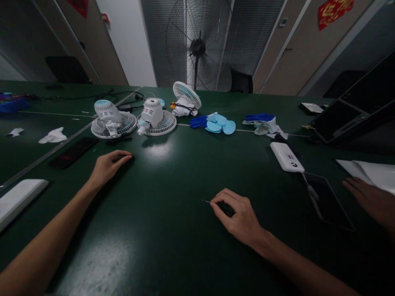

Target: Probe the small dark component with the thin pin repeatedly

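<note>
My left hand (pixel 108 165) rests low over the green table, thumb and fingers pinched together at a small dark item (pixel 132 158) that I cannot make out. Between the thumb and forefinger of my right hand (pixel 236 213) is a thin metal rod (pixel 207 201), its tip pointing left; the rest is hidden in the palm. Beyond my left hand, two small white fans (pixel 113 119) (pixel 157 118) lie face down on their grilles. A third white fan (pixel 187 98) leans farther back. Light blue fan blades (pixel 220 123) lie partly on a blue glove (pixel 199 121).
Another person's hand (pixel 370 197) is at the right, by white sheets (pixel 375 170). A white power bank (pixel 286 157) is cabled to a dark phone (pixel 327 199). Gloves (pixel 261 122), a black phone (pixel 74 152) and a white box-like device (pixel 20 199) lie around.
</note>
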Demonstrator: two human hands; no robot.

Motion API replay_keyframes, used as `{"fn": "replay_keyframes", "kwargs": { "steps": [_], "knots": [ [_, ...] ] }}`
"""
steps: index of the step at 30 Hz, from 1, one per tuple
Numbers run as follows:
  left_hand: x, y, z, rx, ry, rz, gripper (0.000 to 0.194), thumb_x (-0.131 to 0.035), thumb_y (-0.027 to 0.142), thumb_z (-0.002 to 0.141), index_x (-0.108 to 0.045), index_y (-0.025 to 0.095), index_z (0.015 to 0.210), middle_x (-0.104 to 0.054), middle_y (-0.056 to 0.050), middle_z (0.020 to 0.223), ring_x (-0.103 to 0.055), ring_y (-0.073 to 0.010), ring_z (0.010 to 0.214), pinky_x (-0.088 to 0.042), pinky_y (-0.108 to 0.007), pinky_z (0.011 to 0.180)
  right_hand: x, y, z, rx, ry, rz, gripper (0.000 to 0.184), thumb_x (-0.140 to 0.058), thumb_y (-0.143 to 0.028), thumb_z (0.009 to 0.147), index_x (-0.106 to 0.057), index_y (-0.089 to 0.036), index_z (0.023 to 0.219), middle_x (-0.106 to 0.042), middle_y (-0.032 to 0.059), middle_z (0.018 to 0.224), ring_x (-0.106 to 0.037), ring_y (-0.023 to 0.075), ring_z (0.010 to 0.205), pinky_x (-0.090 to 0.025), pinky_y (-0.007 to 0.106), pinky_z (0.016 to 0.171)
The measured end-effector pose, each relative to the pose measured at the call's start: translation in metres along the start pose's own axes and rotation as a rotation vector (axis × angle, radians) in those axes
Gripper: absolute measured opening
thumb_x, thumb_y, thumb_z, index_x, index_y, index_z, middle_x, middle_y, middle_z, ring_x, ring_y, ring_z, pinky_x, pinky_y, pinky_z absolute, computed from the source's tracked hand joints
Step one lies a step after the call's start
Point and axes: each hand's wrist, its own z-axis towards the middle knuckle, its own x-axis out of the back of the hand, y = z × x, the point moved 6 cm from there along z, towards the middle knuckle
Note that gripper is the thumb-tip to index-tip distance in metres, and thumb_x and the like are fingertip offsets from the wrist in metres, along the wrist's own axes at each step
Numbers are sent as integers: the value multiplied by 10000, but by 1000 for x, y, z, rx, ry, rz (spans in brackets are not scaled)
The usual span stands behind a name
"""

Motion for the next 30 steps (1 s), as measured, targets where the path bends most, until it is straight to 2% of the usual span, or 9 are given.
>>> {"fn": "replay_keyframes", "kwargs": {
  "steps": [8, 16, 22, 30],
  "knots": [
    [-1, -8, 0, 163, 41, -106, 579, -748, 641, 758, -773, 192, 1122, -789, -75, 1098, -707, -285, 1006, -511, -318, 848, 0, 0, 1, 8, 6, -5, 119, -588, -242, 1010, -698, -208, 980, -705, 45, 955, -687, 174, 817, -578, 314, 750],
    [-7, -15, 3, 265, 98, -226, 535, -807, 571, 724, -779, 164, 1070, -790, -94, 1104, -687, -296, 1076, -493, -352, 930, 0, -1, 1, 15, 12, -10, 116, -589, -240, 1014, -692, -209, 970, -703, 40, 939, -686, 170, 807, -576, 310, 755],
    [-6, -12, 12, 309, 54, -299, 486, -860, 498, 638, -776, 152, 968, -791, -102, 1082, -689, -303, 1064, -499, -383, 963, 0, 0, 0, 18, 13, -13, 116, -590, -251, 1016, -693, -215, 976, -710, 43, 953, -688, 171, 815, -580, 307, 760],
    [-7, -9, 19, 337, 42, -296, 447, -866, 467, 627, -779, 146, 925, -786, -105, 1061, -677, -305, 1076, -483, -398, 995, 1, -1, 1, 19, 27, -30, 142, -579, -265, 1014, -697, -209, 960, -712, 45, 932, -690, 171, 791, -576, 300, 729]
  ]
}}
